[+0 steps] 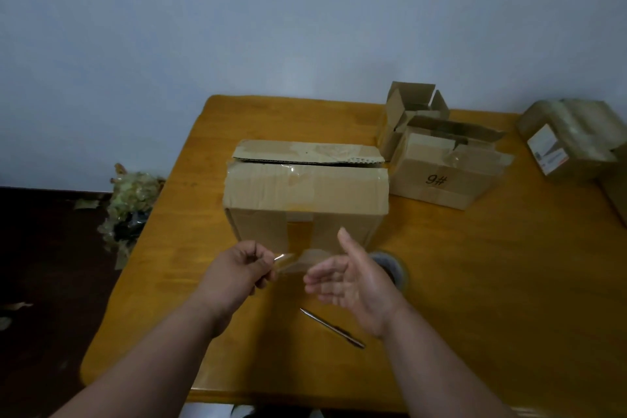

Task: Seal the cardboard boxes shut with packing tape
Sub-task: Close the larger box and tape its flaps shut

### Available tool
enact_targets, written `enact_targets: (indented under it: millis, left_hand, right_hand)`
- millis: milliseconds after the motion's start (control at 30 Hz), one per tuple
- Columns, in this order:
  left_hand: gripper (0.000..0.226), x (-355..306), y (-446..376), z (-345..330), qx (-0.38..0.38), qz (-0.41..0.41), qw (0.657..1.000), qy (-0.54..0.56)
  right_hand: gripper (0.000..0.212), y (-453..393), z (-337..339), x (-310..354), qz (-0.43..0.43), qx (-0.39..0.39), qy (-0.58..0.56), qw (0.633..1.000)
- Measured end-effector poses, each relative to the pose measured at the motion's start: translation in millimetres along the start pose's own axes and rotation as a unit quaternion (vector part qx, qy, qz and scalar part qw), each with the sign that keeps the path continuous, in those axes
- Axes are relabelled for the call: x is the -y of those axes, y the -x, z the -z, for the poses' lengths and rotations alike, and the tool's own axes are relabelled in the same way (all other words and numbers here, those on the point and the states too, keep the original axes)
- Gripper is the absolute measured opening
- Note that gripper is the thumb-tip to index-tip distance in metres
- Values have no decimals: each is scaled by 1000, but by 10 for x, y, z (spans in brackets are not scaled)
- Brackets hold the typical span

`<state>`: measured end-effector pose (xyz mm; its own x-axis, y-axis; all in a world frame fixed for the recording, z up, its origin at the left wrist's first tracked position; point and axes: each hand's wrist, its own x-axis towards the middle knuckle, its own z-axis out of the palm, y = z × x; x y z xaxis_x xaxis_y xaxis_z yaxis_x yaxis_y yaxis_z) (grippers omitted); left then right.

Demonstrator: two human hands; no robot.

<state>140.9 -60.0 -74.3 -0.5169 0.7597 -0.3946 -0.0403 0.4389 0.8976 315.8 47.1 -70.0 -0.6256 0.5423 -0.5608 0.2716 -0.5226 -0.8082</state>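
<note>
Head view, near to far. A thin metal pen-like tool [332, 328] is lying nearest on the orange wooden surface [475, 282], between the two forearms. Above it, the left hand [237, 270] is pinching the free end of a clear strip of tape [291, 263] between curled fingers [263, 276] and thumb. The right hand [349, 278] is hovering just beside the strip with its fingers loose and spread wide, thumb pointing up, gripping nothing; whether it is touching the strip cannot be told through the blur. The roll of tape [393, 268] is lying flat on the surface behind the right hand, partly hidden by it.

Just beyond the hands, the large cardboard box [305, 193] is standing in the middle of the surface, its near top flap folded down and carrying old tape, its far flap [308, 153] sitting slightly raised so that a dark gap is showing between the two.

Farther right, a smaller box marked "9#" [448, 173] is resting with flaps partly open, and behind it a small open box [410, 112] is standing with flaps upright. At the far right edge, a tape-wrapped parcel [573, 139] with a white label is lying. On the floor to the left, a heap of crumpled used tape [130, 204] is lying against the wall.
</note>
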Motion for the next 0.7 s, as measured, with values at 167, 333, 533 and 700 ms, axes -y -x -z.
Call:
enact_targets:
  millis: [167,333,533,700]
  left_hand:
    - [11,-37,40,42,-3,5,1000,-7]
    - [13,-103,103,84,-8,-1,1000,1]
    - [13,-209,153,167,-12,-43,999,-11]
    - [15,-259,169,195,-11,-58,998,-31]
  right_hand:
    - [25,-28,28,29,88,-9,12,996]
    - [26,-3,69,84,114,2,13,993]
    - [24,-9,155,121,105,36,-22,994]
    - [46,58,134,210,85,47,-4,995]
